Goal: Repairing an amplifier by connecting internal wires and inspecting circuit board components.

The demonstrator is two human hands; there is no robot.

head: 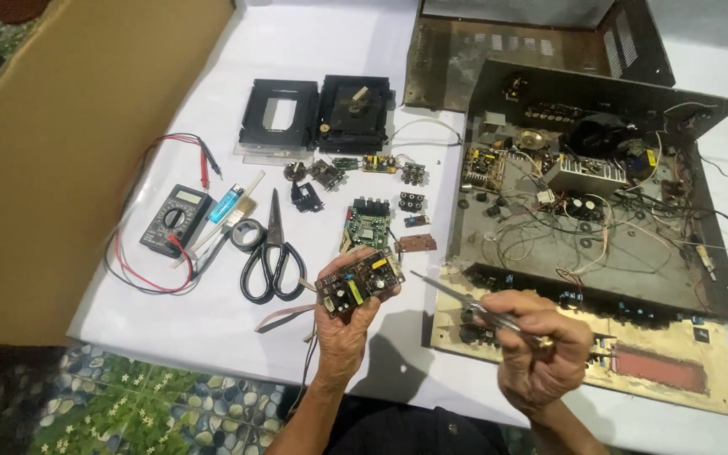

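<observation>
My left hand [343, 324] holds up a small dark circuit board [360, 281] with yellow and black parts, face toward me. A thin metal tool like a soldering iron [465, 302] is gripped in my right hand [541, 350], its tip pointing left toward the board but apart from it. Both hands hover over the white table's [212, 320] front edge. Behind my right hand lies an opened amplifier chassis [600, 194] full of wires and boards.
Black scissors [273, 253], a tape roll [248, 234], a multimeter [175, 219] with red leads and a blue lighter [227, 203] lie left. Small boards [368, 221] and a disc drive mechanism [318, 114] sit further back. A cardboard sheet [61, 152] borders the left.
</observation>
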